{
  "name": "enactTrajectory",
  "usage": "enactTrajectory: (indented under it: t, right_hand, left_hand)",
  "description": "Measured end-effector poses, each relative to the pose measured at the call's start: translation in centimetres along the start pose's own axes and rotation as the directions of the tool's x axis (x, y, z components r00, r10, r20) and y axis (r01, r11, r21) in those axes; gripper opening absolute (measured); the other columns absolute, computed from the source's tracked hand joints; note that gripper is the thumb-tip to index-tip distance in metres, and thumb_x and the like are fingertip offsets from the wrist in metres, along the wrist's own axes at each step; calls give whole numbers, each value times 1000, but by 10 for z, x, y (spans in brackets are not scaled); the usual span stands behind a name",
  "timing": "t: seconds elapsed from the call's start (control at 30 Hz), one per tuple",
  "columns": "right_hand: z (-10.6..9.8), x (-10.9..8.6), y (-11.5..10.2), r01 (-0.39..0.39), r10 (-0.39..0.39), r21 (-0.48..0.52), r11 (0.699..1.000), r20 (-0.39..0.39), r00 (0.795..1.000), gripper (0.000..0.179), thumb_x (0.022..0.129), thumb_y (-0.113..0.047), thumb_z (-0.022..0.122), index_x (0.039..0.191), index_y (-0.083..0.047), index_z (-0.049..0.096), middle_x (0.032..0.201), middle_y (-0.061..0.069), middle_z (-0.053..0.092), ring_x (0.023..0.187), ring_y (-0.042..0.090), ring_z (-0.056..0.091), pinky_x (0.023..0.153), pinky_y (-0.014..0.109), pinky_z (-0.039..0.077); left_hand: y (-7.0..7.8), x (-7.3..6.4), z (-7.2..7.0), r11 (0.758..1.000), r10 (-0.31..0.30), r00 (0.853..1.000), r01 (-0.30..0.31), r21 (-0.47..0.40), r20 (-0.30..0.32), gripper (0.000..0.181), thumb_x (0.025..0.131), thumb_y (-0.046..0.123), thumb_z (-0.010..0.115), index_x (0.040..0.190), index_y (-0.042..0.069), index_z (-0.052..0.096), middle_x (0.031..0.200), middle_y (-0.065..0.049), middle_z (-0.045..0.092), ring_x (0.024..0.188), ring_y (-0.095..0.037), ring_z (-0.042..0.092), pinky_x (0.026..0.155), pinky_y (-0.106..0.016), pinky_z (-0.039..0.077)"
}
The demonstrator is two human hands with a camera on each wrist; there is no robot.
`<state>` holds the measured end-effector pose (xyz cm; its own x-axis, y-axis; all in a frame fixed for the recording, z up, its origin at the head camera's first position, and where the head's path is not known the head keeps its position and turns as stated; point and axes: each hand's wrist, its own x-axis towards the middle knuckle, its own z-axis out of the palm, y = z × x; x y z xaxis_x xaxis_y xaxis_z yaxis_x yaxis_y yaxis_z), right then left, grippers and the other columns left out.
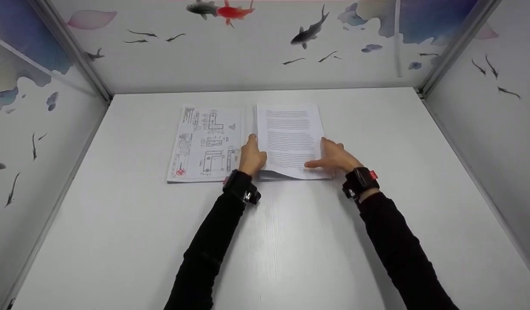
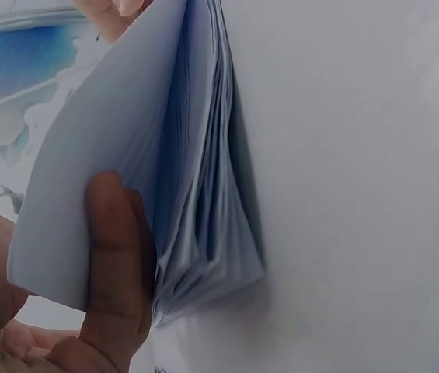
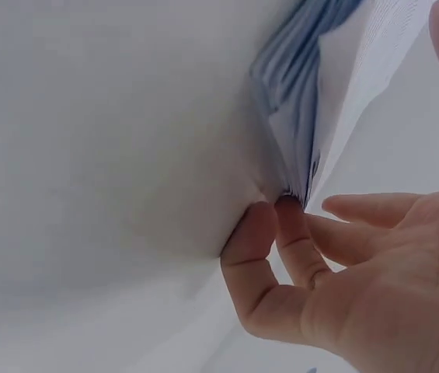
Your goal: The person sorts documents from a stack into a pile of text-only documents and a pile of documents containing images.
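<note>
A stack of printed paper lies a little right of the table's middle, its near edge bowed up with loose sheets fanned beneath. My left hand grips its left edge; in the left wrist view the fingers reach beneath the raised sheets. At the opposite edge, my right hand holds the stack with its thumb over the printed page. Curled fingertips of that hand meet the stack's edge low by the tabletop in the right wrist view.
Left of the printed stack lies a pile of technical drawings with a red mark in its near corner, right beside my left hand. The white table is bordered by a back panel and side panels painted with fish.
</note>
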<state>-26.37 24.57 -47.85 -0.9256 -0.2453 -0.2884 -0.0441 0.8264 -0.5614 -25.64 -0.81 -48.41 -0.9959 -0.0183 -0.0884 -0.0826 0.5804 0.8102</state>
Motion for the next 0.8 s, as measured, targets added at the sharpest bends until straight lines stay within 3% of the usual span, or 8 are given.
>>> enactTrajectory:
  t: [0.17, 0.3, 0.43, 0.53, 0.8]
  right_hand:
    - [-1, -5, 0, 5, 12, -133, 991, 125, 992, 129, 68, -50, 86, 156, 0, 6, 161, 28, 8, 143, 49, 15, 116, 61, 18]
    - [1, -8, -3, -8, 53, -242, 970, 178, 983, 135, 68, -51, 86, 154, 7, -2, 160, 31, -6, 147, 48, 1, 118, 61, 14]
    - [2, -10, -4, 3, 46, -294, 956, 162, 986, 129, 72, -44, 84, 152, 10, 0, 159, 33, -2, 146, 50, 4, 118, 60, 17]
    - [1, -10, -3, 17, 30, -297, 955, 153, 988, 125, 73, -42, 84, 152, 11, 2, 159, 33, 2, 145, 51, 6, 117, 61, 18]
    - [2, -8, -1, 34, 10, -297, 954, 148, 989, 122, 72, -40, 83, 152, 11, 7, 159, 32, 9, 143, 49, 14, 116, 60, 22]
  left_hand:
    - [-1, -4, 4, 1000, 0, 1000, 0, 2, -14, 59, 88, -3, 54, 144, -5, 35, 128, -29, 59, 119, -36, 59, 102, -43, 46]
    - [-1, -11, 5, 992, 46, 999, -44, 116, -13, 45, 91, 6, 59, 132, -8, 48, 118, -26, 64, 108, -37, 64, 91, -45, 53]
    - [-1, -18, 3, 946, 113, 993, -100, 308, -25, 25, 91, 13, 61, 109, -5, 62, 108, -21, 62, 96, -35, 64, 77, -48, 55]
    - [-3, -23, 2, 909, 133, 991, -113, 401, -23, 20, 91, 12, 61, 103, -5, 64, 107, -20, 57, 96, -34, 61, 75, -48, 55]
    - [-7, -25, 0, 901, 168, 982, -187, 391, 82, 19, 89, -4, 56, 107, -8, 61, 110, -24, 56, 92, -36, 62, 83, -46, 53]
